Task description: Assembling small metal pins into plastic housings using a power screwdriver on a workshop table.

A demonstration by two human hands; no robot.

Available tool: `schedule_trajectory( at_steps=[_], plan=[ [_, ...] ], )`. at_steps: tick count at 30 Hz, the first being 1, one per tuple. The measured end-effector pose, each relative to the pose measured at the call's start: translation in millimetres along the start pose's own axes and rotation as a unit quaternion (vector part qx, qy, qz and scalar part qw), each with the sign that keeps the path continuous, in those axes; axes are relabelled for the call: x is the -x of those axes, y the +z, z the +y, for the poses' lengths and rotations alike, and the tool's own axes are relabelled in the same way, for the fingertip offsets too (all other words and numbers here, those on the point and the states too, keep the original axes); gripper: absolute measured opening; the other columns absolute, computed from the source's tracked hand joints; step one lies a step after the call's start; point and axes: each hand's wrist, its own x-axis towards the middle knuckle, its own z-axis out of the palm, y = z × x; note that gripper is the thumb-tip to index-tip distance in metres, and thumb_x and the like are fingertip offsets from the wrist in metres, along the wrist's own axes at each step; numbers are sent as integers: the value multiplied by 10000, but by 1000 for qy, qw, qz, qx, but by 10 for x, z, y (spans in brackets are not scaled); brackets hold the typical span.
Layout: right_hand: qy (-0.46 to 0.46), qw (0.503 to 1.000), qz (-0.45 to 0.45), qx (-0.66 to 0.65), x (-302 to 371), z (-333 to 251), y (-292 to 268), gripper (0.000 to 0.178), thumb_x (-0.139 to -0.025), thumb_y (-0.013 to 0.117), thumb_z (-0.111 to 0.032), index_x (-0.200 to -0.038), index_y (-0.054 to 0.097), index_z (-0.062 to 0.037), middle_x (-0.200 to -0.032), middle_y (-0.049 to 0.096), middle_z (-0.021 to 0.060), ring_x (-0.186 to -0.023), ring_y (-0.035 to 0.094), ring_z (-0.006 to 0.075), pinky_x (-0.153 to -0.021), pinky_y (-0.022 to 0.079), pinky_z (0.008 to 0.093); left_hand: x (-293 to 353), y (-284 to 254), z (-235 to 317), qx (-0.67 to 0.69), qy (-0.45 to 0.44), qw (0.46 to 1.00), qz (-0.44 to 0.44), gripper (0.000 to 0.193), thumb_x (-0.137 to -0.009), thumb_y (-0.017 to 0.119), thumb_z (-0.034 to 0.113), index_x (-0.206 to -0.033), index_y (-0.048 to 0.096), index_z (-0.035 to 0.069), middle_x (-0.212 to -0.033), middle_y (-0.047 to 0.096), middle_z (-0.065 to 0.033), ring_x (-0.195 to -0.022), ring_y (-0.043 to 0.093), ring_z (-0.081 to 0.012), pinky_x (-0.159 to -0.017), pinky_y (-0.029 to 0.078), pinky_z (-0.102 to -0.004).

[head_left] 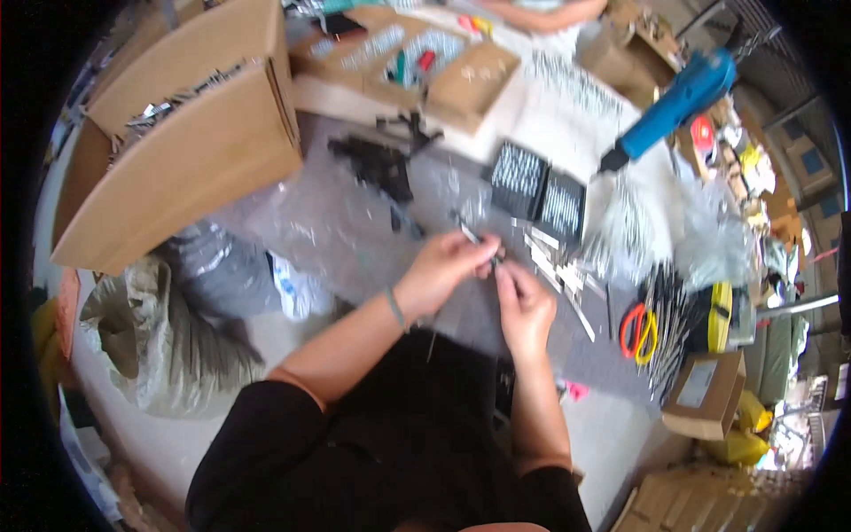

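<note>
In front of my body, both hands meet over the grey worktable. My left hand (443,270), with a band round its wrist, is closed in a pinch on a slim metal strip (469,233) that juts from the fingertips. Close beside it, my right hand (527,306) has its thumb and fingers pressed together at a small dark part (496,259), too blurred to name. Loose flat metal strips (567,282) lie right of the hands. Beyond them are two black trays (561,208) of small parts. A heap of black parts (372,168) lies farther left.
A cardboard box (191,168) of metal pieces stands at left, above sacks (133,337). A blue power screwdriver (678,102) hangs at upper right. Scissors (640,333) with red and yellow handles lie beside long dark rods (669,341). Another person's arm (550,16) shows at the far edge.
</note>
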Motion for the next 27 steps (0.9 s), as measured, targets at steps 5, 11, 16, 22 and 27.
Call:
schedule_trajectory(
  at_steps=[5, 11, 16, 22, 27],
  plan=[
    [66, 997, -21, -45, 50, -8, -28, 148, -840, 671, -171, -946, 687, -70, -764, 672, 119, -642, 657, 212, -604, 499, 298, 71, -67, -59, -80, 3, 997, -14, 224, -926, 566, 115, -1115, 602, 0, -946, 628, -29, -834, 573, -93, -788, 477, -239],
    [39, 997, -45, -38, 31, 39, -1, 139, -856, 647, -172, -912, 672, -47, -735, 657, 132, -633, 644, 251, -590, 489, 328, 14, -105, -102, -67, -9, 997, -36, 235, -923, 576, 121, -1125, 593, 3, -912, 615, -13, -828, 562, -86, -786, 475, -239],
    [75, 993, -89, 22, -55, -41, -30, 142, -881, 597, -173, -930, 619, -42, -736, 634, 145, -673, 641, 296, -606, 484, 385, -54, -119, -73, -68, -6, 997, -20, 237, -918, 589, 132, -1121, 599, 10, -898, 615, -2, -815, 566, -86, -780, 474, -239],
    [13, 992, -125, 28, -62, 10, 8, 219, -851, 573, -142, -1043, 553, -38, -837, 635, 174, -765, 638, 338, -661, 492, 427, -52, -93, -64, -102, -14, 994, -34, 223, -900, 617, 129, -1083, 621, 1, -939, 647, -26, -841, 580, -79, -767, 484, -242],
    [-2, 992, -123, 40, 28, -62, 24, 487, -778, 580, -83, -1237, 422, -34, -1011, 612, 226, -865, 617, 403, -775, 504, 434, 46, -89, -171, -213, 18, 973, -81, 213, -886, 629, 92, -1082, 617, 11, -1000, 647, -33, -927, 590, -102, -829, 489, -269]
  ],
)
